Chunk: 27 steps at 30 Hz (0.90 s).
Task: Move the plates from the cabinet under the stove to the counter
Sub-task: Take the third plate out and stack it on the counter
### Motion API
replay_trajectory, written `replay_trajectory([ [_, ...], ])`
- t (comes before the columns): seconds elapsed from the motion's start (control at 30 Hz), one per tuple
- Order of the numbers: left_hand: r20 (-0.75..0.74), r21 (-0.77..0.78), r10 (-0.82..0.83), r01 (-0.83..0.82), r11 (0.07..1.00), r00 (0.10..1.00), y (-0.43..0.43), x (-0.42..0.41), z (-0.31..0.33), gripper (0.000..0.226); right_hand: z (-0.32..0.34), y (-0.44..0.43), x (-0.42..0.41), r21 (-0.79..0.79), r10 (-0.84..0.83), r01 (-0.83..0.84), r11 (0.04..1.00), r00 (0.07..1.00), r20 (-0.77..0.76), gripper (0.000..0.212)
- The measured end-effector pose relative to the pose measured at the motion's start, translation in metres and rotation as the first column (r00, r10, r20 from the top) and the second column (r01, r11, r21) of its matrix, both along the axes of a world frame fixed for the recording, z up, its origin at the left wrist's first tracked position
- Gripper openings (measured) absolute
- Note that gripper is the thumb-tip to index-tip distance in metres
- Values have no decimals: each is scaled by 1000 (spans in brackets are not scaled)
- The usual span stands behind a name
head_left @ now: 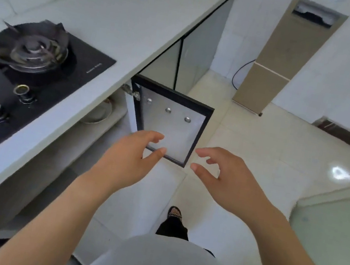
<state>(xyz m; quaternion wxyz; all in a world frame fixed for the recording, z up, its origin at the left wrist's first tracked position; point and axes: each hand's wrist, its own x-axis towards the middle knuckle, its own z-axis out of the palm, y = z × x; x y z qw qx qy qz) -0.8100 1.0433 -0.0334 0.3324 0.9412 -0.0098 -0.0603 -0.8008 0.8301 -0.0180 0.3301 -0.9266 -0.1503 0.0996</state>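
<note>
Plates (97, 112) sit inside cabinet below stove (27, 73); door (169, 120) open, left hand (127, 156) and right hand (222, 175) empty, fingers spread.

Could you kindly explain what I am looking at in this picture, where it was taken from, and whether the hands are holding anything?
This is a single picture from a camera worn on a person's head, looking forward and down, so you see their own arms. There is no machine here. The left hand and right hand are both open and empty, held out in front of an open cabinet door below the counter. Inside the cabinet, a plate is partly visible on a shelf. On the counter sits a black gas stove with two knobs; the rest of the counter looks mostly bare. A tall beige appliance stands on the tiled floor.
</note>
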Motion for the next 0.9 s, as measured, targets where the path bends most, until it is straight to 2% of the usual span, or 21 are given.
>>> replay_trajectory([
  [0.27,-65,12,329,-329,944,942,41,65,1,40,-8,44,145,19,316,-317,948,948,30,39],
  [0.43,-71,33,566,-565,824,821,83,62,-2,38,-17,94,194,-5,503,-503,864,864,2,39],
  [0.57,-68,87,698,-693,716,713,118,43,-6,34,-17,146,209,-3,634,-634,773,773,-20,39],
  [0.7,-84,76,759,-756,650,645,147,35,-16,33,-13,198,218,7,693,-693,721,721,-2,39],
  [0.9,-124,49,754,-755,653,645,186,46,-28,36,-12,246,229,-26,705,-705,709,709,2,40],
])
